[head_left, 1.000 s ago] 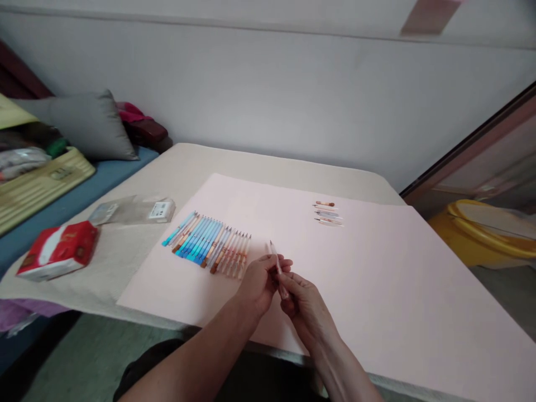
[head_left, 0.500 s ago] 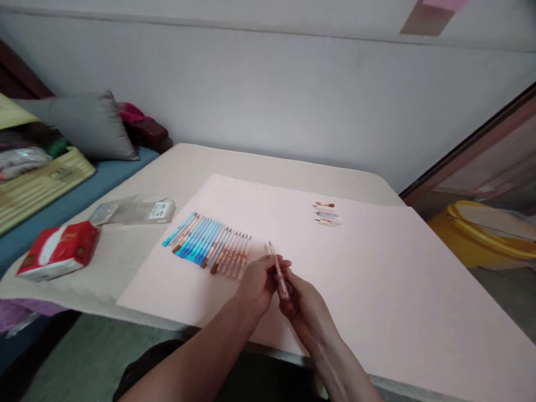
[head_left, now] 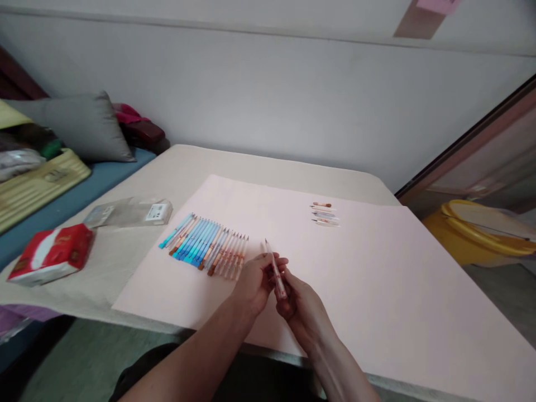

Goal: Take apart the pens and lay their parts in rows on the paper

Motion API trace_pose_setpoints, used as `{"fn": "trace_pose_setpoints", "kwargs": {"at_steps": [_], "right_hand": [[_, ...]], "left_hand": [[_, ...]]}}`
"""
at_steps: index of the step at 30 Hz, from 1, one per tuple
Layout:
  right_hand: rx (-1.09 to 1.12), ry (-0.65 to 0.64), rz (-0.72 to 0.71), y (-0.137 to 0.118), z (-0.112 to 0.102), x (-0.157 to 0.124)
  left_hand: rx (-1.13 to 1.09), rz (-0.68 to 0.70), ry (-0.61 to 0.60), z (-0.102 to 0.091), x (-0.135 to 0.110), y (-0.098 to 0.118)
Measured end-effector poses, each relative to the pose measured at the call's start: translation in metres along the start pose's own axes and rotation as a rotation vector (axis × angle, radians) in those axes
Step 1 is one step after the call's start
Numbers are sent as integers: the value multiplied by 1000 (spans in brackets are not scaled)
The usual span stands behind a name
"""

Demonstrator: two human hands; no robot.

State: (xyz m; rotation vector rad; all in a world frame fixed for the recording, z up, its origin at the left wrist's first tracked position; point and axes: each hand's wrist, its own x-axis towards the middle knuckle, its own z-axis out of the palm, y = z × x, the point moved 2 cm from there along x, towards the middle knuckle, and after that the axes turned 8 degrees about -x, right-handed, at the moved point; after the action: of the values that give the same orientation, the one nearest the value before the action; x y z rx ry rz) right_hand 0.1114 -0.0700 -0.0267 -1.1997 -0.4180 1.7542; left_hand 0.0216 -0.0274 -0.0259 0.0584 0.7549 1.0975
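Both of my hands meet over the pink sheet near the table's front edge. A slim see-through pen [head_left: 276,273] with reddish markings is between them, its pointed end tilted up and away from me. My right hand [head_left: 304,310] has its fingers closed about the lower end. Around the pen's middle, my left hand [head_left: 253,282] is closed too, its fingertips partly hidden behind the barrel. Beside the pen's point shows a pale slim tip I cannot make out. Just left of my left hand lies a row of pens [head_left: 205,243], blue, brown and clear, side by side with points away from me.
A small group of pens [head_left: 324,215] lies farther back at the right on the pink sheet [head_left: 377,279]. To the left are a clear plastic packet [head_left: 129,212] and a red tissue pack [head_left: 52,254]. A yellow bin [head_left: 473,234] stands beyond the table's right edge; a wall [head_left: 259,100] rises behind.
The whole view has shifted slightly. Both hands stay on the pen in nearly the same pose, with its barrel turned a little and more of it showing.
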Motion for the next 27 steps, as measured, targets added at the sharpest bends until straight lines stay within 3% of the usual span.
{"fn": "trace_pose_setpoints", "kwargs": {"at_steps": [8,12,27], "right_hand": [[8,-73,-3,0,0,0],[21,-50,4,-2,0,-1],[-385,201,-369,-16,-4,-4]], "left_hand": [[-22,27,0,1,3,9],[-14,32,-14,-1,3,6],[-17,39,-11,-2,5,7]]}}
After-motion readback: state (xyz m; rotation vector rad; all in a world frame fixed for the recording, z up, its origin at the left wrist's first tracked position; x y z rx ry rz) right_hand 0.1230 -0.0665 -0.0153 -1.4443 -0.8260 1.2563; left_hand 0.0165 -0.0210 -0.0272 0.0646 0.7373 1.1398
